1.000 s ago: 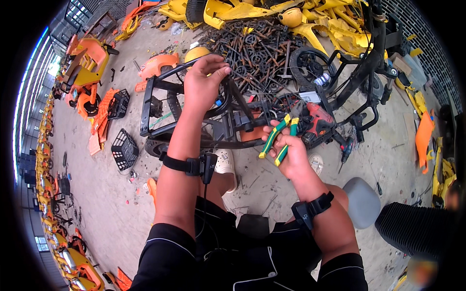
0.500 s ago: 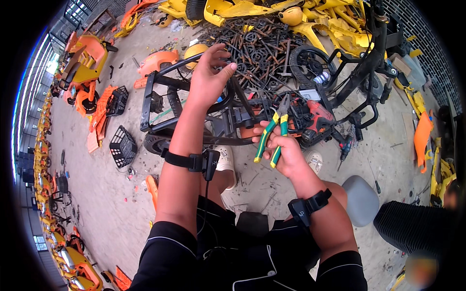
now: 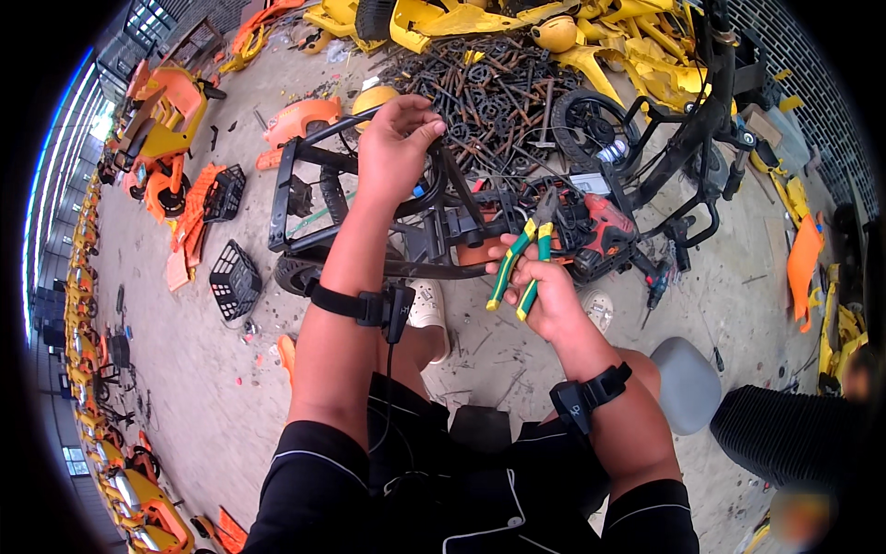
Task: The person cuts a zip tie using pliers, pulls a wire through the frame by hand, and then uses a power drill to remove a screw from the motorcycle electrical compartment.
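Left hand (image 3: 395, 148), arm extended forward, grips the black frame (image 3: 305, 157). Right hand (image 3: 546, 297), wrist bent, clasps green-handled pliers (image 3: 523, 260), nose pointing up toward the frame.

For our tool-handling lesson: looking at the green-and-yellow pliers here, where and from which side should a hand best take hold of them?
Grip the pliers by the two padded green-and-yellow handles, coming from below, on the person's side. The handles splay down toward the body while the metal nose points up into the black frame, so that end is crowded. The right hand holds them just so; the left hand is on the frame.
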The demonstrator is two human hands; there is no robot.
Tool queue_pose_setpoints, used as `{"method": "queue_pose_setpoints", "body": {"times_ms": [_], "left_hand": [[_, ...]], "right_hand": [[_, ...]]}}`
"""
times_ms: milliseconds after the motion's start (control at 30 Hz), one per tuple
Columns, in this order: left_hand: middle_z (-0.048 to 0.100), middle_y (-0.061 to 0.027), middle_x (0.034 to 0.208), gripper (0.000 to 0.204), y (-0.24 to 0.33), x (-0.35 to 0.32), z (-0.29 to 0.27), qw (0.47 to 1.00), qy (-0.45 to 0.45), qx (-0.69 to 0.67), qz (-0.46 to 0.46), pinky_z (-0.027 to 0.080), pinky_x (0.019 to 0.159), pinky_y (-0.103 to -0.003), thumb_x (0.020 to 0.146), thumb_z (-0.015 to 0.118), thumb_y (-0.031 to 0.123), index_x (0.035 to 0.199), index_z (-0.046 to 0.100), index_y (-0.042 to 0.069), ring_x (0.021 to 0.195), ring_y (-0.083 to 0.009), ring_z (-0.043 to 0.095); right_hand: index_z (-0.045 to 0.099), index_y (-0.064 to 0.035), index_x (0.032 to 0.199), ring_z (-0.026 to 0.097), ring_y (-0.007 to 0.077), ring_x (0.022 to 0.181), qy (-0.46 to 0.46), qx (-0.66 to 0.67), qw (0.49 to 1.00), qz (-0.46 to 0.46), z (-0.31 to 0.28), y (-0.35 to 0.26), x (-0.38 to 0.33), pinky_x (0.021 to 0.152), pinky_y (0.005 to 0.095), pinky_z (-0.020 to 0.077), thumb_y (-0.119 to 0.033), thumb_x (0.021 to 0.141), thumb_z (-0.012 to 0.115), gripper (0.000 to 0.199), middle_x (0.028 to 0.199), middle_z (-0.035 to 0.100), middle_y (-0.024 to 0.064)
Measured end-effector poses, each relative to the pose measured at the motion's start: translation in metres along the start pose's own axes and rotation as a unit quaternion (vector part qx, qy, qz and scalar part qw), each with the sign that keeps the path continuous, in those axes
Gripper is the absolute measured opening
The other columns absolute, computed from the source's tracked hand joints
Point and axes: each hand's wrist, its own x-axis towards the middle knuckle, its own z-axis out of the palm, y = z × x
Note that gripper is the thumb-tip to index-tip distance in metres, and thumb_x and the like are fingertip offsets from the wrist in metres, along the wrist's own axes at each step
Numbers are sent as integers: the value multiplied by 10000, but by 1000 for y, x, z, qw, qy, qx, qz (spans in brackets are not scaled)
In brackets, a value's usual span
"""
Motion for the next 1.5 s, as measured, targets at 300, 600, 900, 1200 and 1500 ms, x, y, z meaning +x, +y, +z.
{"method": "queue_pose_setpoints", "body": {"times_ms": [300,600,900,1200,1500], "left_hand": [[749,-56,1055,388,-7,3,-1,995,-40,-88,-2,511,872,-265,920,720,51,1286,592,43,943,-135,673],[754,-39,1088,519,15,-5,0,988,-8,151,33,484,969,-352,879,795,172,1339,570,87,1017,-153,683],[773,-55,1019,466,14,-6,-2,995,-13,84,48,499,966,-333,906,715,40,1340,547,56,1016,-147,702],[754,-53,1091,455,12,-7,-1,995,-47,53,71,493,974,-358,943,621,-11,1380,533,76,1086,-165,667],[729,-33,1029,508,12,-6,2,985,-1,156,71,496,946,-372,870,789,148,1332,585,95,995,-167,673]], "right_hand": [[478,-49,1413,647,252,1105,-27,-66,997,24,4,-9,0,630,312,480,-10,724,484,690,1289,629,113],[465,-35,1430,662,250,1082,-3,-110,993,39,3,-9,9,600,310,498,12,762,496,670,1294,626,129],[445,-12,1414,675,244,1054,-23,-103,994,43,10,-10,24,585,311,507,8,813,512,605,1238,642,137],[452,-4,1393,675,250,1046,-27,-114,992,37,14,-13,30,581,307,512,0,798,525,600,1221,641,143],[449,6,1388,679,246,1033,-32,-116,992,25,11,-18,33,564,300,510,-1,798,528,596,1196,648,150]]}}
